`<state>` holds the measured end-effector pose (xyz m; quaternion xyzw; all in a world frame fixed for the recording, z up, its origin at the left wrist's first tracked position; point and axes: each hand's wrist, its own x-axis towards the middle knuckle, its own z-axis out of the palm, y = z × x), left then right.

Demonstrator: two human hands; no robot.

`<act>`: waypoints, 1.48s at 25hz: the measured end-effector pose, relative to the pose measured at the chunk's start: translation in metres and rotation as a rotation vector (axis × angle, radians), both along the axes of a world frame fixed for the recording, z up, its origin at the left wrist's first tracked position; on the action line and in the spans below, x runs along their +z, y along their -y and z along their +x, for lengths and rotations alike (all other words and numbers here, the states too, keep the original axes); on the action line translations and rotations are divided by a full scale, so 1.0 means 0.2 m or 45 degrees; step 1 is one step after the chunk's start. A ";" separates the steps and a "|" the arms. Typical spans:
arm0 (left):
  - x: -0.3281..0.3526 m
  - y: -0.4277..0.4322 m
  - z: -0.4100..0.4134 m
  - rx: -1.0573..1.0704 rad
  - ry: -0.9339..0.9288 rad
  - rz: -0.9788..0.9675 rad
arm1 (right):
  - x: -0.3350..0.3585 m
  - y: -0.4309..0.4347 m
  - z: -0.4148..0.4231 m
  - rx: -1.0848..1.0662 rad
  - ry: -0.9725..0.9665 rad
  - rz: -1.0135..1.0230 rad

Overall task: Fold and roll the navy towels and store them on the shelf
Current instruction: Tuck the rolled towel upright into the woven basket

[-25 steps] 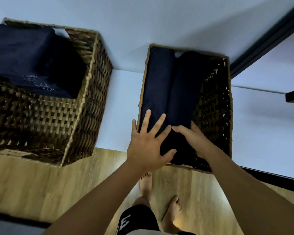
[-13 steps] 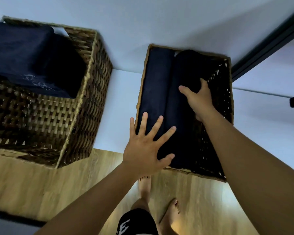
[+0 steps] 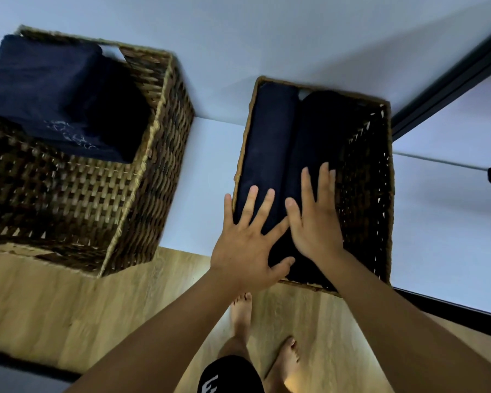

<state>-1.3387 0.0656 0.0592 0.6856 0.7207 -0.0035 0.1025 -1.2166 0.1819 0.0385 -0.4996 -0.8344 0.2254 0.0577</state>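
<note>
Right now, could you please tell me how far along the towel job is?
Done: the left roll and the right roll, both navy towels, lie side by side in the right basket on the shelf. In hand: the left hand and right hand press flat on them, probably settling them. Left: the folded towels in the left basket look unrolled; possibly those come next.

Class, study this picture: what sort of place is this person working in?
Likely a home storage nook or closet: woven baskets hold navy towels on a white shelf, above a wood floor where bare feet stand.
</note>
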 end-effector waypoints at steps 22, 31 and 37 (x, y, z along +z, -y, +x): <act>0.00 0.22 0.06 -0.034 -0.045 -0.055 | 0.31 0.58 0.25 0.249 0.650 -0.129; 0.04 0.47 0.12 0.015 -0.050 -0.033 | 0.28 0.76 0.33 0.167 0.572 0.023; -0.06 0.63 0.20 0.028 -0.001 0.065 | 0.21 0.89 0.45 0.223 0.427 0.158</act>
